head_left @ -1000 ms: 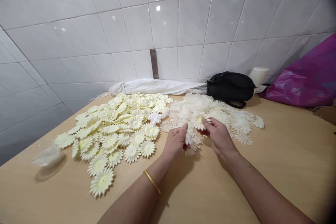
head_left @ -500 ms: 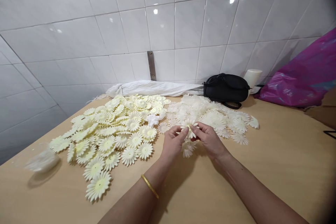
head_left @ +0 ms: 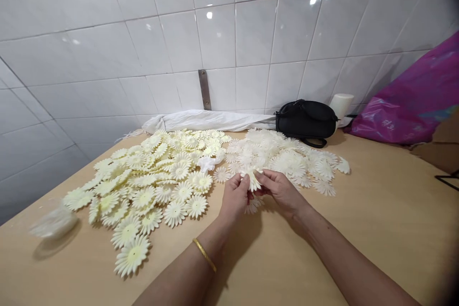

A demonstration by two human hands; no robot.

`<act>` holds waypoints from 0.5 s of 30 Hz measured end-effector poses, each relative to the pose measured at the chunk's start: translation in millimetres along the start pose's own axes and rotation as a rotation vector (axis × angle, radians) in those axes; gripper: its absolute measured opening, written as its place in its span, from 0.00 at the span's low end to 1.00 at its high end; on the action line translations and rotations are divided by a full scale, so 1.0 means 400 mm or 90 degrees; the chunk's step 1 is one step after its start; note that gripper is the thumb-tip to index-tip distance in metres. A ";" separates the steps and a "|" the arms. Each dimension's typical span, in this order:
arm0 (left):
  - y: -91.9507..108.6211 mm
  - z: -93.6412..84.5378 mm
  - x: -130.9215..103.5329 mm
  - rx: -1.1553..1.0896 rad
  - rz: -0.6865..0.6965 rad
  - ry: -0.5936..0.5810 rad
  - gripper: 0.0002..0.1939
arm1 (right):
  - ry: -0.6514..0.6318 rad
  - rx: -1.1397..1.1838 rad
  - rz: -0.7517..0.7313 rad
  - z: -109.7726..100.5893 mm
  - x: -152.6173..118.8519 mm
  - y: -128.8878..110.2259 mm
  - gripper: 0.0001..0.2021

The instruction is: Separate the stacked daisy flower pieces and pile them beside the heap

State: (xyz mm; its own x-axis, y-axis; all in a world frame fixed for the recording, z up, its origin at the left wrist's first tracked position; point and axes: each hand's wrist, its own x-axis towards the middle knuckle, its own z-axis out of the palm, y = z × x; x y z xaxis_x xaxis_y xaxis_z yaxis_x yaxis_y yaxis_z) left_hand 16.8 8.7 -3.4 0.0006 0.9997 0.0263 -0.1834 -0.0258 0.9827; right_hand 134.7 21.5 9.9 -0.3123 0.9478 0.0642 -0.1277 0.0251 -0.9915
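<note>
A pale daisy-shaped artificial flower point(head_left: 254, 181) is pinched between both hands, held just above the table. My left hand point(head_left: 234, 197), with a gold bangle on its wrist, grips the flower's left side, thumb on top. My right hand point(head_left: 284, 192) closes on its right side, thumb near the middle; the fingers beneath are partly hidden. Behind the hands spreads a heap of thin white flower pieces point(head_left: 290, 160), one of them point(head_left: 254, 205) lying just below the held flower. To the left lies a larger pile of pale yellow flowers point(head_left: 143, 196).
A small clear plastic bag point(head_left: 55, 222) sits at the table's left. Along the tiled wall lie a white cloth bundle point(head_left: 211, 120), a black case point(head_left: 306, 119) and a white roll point(head_left: 342, 104). A purple plastic bag point(head_left: 405, 105) and a cardboard box point(head_left: 442, 141) stand at right.
The held flower has tilted, and my right thumb has shifted over its upper middle. Both hands stay in about the same place, while the whole view has shifted slightly.
</note>
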 end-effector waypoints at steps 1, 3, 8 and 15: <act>0.002 -0.001 0.001 0.003 0.002 0.009 0.18 | -0.011 0.008 -0.003 0.001 -0.001 -0.004 0.16; 0.006 -0.001 0.000 0.016 0.008 0.033 0.18 | -0.008 -0.001 -0.013 0.001 -0.001 -0.007 0.15; 0.021 -0.002 -0.006 0.044 0.087 0.127 0.15 | 0.078 -0.228 -0.091 0.001 -0.003 -0.006 0.16; 0.018 -0.014 0.005 0.017 0.106 0.086 0.13 | 0.066 -0.267 -0.143 -0.001 -0.007 -0.013 0.12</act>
State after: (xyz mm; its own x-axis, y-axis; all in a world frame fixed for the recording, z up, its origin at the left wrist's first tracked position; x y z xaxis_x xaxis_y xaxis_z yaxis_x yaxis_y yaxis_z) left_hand 10.0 10.5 2.8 -0.1598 0.9732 0.1654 -0.1436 -0.1887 0.9715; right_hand 136.4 18.8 14.8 -0.2218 0.9307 0.2910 0.2167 0.3380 -0.9159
